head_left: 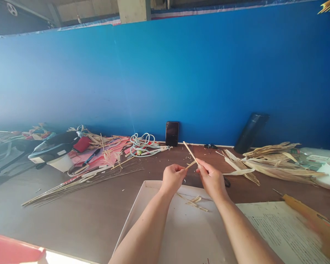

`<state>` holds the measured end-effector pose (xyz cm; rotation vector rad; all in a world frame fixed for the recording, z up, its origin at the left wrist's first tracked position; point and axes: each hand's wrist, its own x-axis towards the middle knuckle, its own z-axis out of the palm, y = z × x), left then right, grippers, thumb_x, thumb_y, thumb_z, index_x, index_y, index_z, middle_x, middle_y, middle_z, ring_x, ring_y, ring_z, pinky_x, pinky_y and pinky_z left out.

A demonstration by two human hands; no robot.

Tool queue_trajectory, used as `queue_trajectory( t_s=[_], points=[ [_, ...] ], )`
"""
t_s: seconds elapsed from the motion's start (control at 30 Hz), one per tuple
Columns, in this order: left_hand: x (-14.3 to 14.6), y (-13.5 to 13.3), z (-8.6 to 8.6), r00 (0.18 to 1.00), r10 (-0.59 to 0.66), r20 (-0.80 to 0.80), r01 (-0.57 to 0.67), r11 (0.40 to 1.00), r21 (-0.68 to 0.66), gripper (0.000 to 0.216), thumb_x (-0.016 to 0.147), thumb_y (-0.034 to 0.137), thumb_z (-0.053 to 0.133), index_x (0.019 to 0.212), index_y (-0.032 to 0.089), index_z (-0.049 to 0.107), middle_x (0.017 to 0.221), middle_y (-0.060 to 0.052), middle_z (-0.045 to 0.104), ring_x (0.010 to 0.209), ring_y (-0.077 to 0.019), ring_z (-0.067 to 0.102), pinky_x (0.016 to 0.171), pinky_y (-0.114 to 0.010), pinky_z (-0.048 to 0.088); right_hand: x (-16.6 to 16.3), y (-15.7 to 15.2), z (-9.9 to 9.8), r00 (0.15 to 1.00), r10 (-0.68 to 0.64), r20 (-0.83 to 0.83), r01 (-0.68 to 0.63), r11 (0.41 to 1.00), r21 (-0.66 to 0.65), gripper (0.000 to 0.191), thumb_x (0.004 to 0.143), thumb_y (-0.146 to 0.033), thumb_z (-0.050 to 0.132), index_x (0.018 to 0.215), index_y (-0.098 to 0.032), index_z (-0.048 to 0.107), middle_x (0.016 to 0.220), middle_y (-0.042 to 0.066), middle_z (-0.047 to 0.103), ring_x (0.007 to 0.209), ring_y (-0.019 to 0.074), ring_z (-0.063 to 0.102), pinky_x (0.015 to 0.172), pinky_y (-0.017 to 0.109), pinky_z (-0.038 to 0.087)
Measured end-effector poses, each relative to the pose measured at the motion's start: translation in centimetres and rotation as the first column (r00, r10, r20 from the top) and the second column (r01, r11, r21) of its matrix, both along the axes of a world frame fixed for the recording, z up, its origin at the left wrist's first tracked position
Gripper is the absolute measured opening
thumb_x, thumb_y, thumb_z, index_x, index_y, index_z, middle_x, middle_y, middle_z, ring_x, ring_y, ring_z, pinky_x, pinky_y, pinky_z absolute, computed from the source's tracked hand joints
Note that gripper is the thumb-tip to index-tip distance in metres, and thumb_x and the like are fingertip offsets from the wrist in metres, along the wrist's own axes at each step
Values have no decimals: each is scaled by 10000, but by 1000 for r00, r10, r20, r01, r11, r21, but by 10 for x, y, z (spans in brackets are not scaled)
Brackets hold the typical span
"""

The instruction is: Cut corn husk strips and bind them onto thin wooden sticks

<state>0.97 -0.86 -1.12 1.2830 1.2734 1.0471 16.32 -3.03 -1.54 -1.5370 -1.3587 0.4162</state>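
My right hand (212, 181) is closed round a thin pale stick (189, 151), which tilts up and to the left out of my fingers. A narrow husk-like strip (191, 164) runs from the stick to my left hand (172, 178), whose thumb and fingers pinch its other end. Both hands are raised over the far edge of a white tray or box lid (192, 227). Inside it lie several short husk scraps (196, 201). My fingers hide the lower end of the stick.
Dried corn husks (280, 165) and a dark cylinder (251, 132) are at the right. A phone (172, 133) leans against the blue partition (209, 73). Left are a coiled pale cord (144, 145), thin stalks (85, 185) and pink paper (110, 154). A printed sheet (280, 227) lies right.
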Motion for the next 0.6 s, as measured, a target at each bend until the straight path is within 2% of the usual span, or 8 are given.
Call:
queue_trajectory(
  t_s=[0.07,0.13,0.23,0.3,0.37,0.43,0.5,0.6],
  points=[
    [-2,0,3,999,17,44,-14,998,-58,183,638,245,562,719,130,679,596,-27,587,491,-80,448,443,-190,347,3,3,-2,989,-70,-129,72,997,6,402,802,-408,503,1127,-204,623,739,53,663,549,147,544,527,272,427],
    [-4,0,8,993,34,112,-22,993,-113,178,628,235,572,717,120,674,612,-34,581,511,-80,452,446,-186,349,3,5,-2,934,-71,-350,81,997,14,457,780,-433,539,1172,-200,571,746,40,640,493,110,491,442,228,374],
    [-6,0,14,978,44,203,-13,989,-149,182,622,235,588,723,105,668,628,-38,568,531,-74,440,438,-173,331,-4,1,4,797,109,-594,-92,994,59,512,764,-462,572,1220,-237,510,740,0,587,464,69,420,377,172,263],
    [-6,-1,15,974,42,220,-8,988,-154,192,626,251,599,731,105,666,632,-36,567,532,-72,435,439,-174,331,-11,-5,9,762,208,-613,-242,970,29,524,750,-474,592,1214,-241,517,695,-18,563,442,61,389,365,167,226],
    [-6,-2,16,977,24,212,6,990,-143,193,632,265,604,732,110,660,636,-33,571,534,-73,443,452,-180,347,-18,-9,12,773,281,-569,-367,929,-39,536,741,-484,603,1209,-233,531,647,-24,562,433,67,397,371,175,248],
    [-5,-3,15,981,-6,196,28,993,-111,175,637,268,603,711,116,646,632,-26,572,528,-72,451,466,-185,360,-23,-12,12,792,331,-514,-439,893,-102,549,740,-495,601,1219,-235,533,618,-25,571,425,71,402,379,184,271],
    [-4,-3,13,984,-31,177,44,997,-66,157,644,270,597,682,121,627,620,-18,569,512,-68,448,468,-186,362,-24,-11,10,807,343,-480,-455,880,-136,536,745,-504,592,1209,-239,552,607,-26,570,416,68,394,380,186,266],
    [-2,-2,9,990,-35,135,37,999,-13,162,661,284,581,671,126,615,601,-10,566,481,-62,431,459,-185,356,-21,-8,6,836,314,-451,-416,897,-146,488,750,-508,582,1150,-230,608,599,-24,560,419,68,394,381,190,257]
  ],
)
